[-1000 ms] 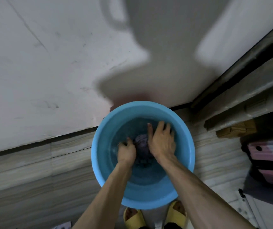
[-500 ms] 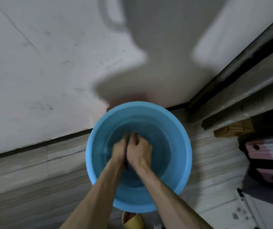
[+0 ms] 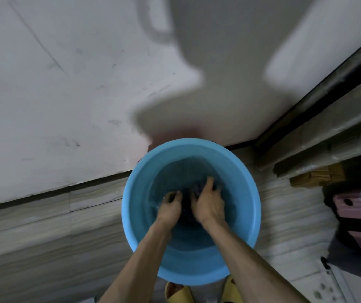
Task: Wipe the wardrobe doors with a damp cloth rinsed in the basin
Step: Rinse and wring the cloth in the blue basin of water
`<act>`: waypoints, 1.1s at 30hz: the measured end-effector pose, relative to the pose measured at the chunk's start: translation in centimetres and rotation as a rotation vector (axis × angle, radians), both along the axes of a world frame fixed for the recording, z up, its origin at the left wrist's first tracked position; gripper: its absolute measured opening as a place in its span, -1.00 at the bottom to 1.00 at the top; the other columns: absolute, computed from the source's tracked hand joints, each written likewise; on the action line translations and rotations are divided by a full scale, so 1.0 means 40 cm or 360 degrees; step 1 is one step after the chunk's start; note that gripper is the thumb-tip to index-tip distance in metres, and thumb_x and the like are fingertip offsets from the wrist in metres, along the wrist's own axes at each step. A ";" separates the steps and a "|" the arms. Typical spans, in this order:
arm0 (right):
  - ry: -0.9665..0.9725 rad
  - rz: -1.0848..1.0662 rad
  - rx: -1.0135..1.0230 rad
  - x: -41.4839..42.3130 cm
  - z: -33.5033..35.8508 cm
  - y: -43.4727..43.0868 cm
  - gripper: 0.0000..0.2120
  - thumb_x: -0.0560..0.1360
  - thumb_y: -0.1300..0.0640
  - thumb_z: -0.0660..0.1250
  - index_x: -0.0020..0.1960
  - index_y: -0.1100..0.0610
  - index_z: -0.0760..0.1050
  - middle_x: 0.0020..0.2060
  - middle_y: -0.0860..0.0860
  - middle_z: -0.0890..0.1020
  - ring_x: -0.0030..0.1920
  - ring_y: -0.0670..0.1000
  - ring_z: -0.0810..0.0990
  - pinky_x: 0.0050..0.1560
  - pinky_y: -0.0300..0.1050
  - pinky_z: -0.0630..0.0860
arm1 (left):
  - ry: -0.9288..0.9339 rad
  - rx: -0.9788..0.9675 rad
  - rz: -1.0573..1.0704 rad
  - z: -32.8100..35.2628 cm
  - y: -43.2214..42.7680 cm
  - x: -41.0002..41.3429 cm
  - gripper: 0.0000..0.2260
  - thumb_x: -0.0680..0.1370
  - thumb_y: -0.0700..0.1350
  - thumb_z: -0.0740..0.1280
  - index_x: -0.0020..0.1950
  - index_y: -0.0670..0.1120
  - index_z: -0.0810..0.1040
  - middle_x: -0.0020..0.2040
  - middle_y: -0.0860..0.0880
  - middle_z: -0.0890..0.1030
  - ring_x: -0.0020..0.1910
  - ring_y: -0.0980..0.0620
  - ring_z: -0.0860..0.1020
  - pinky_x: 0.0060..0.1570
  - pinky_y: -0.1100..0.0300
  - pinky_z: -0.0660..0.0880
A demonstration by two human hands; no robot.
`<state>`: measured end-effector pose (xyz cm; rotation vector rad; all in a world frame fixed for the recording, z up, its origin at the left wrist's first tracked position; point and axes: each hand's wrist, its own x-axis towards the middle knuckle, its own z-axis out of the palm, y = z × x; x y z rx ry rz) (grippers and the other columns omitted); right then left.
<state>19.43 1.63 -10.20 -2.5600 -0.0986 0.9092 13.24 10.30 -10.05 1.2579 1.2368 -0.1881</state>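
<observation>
A: Where is the cloth?

B: In the basin (image 3: 131, 211), lower centre of the frame. The cloth (image 3: 186, 201) is the dark wad under the water (image 3: 175, 171), between the two hands.

A: And the hands?

B: The left hand (image 3: 168, 207) has its fingers curled down into the cloth's left edge. The right hand (image 3: 210, 204) lies over the right side with its fingers bent onto it. It is blurred, so I read that as a grip rather than a flat press. The hands are close together, with the cloth bunched between them.

A: Why both hands, and so low?

B: My guess is that rubbing the fabric against itself under water frees the dirt. Working deep inside the walls also keeps the splashes in.

A: Why is the basin there?

B: It sits on the floor (image 3: 44, 226), right at the foot of the white panel (image 3: 66, 95) that fills the upper left. That panel may be a wardrobe door, though I cannot be sure. If it is, the spot makes for short trips between rinsing and wiping. The yellow slippers (image 3: 176, 291) at the bottom edge show the person bent right over the basin.

A: How far along?

B: This looks like the rinsing step. The cloth will need wringing before it meets a door, or it will drip and streak.
</observation>
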 end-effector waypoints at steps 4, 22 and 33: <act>0.0327 -0.0567 0.0440 -0.034 0.015 0.025 -0.65 0.58 -0.17 0.26 0.01 0.11 0.60 -0.01 0.11 0.71 0.07 0.16 0.65 0.06 -0.06 0.56 | 0.0041 -0.0042 0.0140 -0.019 0.006 0.004 -0.80 0.67 -0.03 0.23 -0.06 -0.06 0.57 0.02 -0.18 0.66 0.01 -0.11 0.62 0.13 -0.02 0.56; 0.0837 -0.0915 0.0821 0.022 0.044 -0.056 -0.52 0.47 -0.27 0.40 0.08 0.13 0.67 -0.01 0.10 0.73 0.06 0.12 0.68 0.25 0.07 0.54 | -0.0113 0.0292 -0.0445 0.054 0.006 0.019 -0.74 0.68 -0.02 0.20 -0.16 -0.05 0.52 -0.18 -0.03 0.61 -0.01 -0.14 0.59 -0.09 0.14 0.40; 0.1318 -0.1083 0.1197 0.037 0.105 -0.108 -0.88 0.36 0.13 0.37 -0.26 0.12 0.43 -0.40 0.07 0.38 -0.38 -0.02 0.36 -0.33 -0.11 0.45 | 0.0172 0.1630 -0.1622 0.099 0.086 -0.135 -0.81 0.57 -0.07 0.28 0.13 -0.01 0.63 0.10 -0.01 0.60 0.13 -0.12 0.57 0.14 0.00 0.47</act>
